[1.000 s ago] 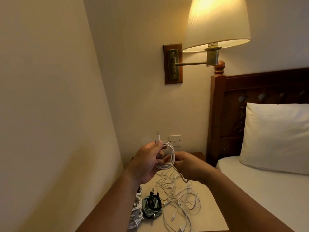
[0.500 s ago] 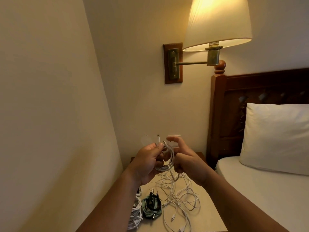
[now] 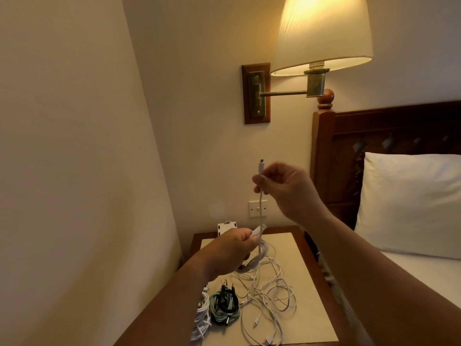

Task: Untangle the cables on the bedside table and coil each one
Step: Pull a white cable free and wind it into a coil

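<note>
Cables [image 3: 260,216]: 2 coils [image 3: 225,309] w/ 1 tangle [image 3: 272,293]

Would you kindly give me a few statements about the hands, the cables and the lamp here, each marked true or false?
1. The right hand pinches the thin white cable just below its plug, higher than the left hand. True.
2. A coiled green cable lies on the wooden bedside table. True.
3. The left hand lies flat and empty on the table. False: it grips the same white cable above the table.
4. The cream-shaded wall lamp is switched off. False: it glows.
</note>
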